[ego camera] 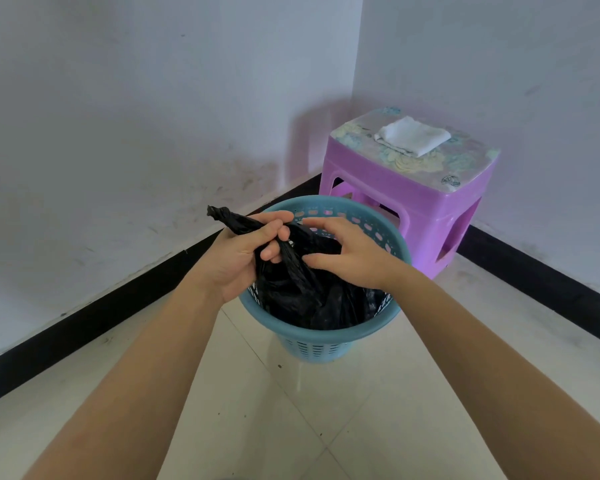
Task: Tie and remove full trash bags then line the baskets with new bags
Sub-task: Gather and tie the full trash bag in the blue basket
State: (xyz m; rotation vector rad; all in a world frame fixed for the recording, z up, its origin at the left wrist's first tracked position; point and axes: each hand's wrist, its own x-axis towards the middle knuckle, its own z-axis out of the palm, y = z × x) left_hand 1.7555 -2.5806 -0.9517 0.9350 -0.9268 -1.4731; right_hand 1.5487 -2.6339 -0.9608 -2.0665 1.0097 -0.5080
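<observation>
A black trash bag sits inside a blue perforated basket on the floor near a room corner. The bag's top is gathered into a twisted neck that sticks out up and to the left. My left hand is closed around that twisted neck just above the basket's rim. My right hand rests against the bag's right side over the basket, fingers spread and curled toward the neck; whether it grips any plastic is hidden by the hand itself.
A purple plastic stool stands in the corner right behind the basket, with a folded white cloth on its flowered top. White walls with black skirting meet behind it. Pale floor tiles spread toward me.
</observation>
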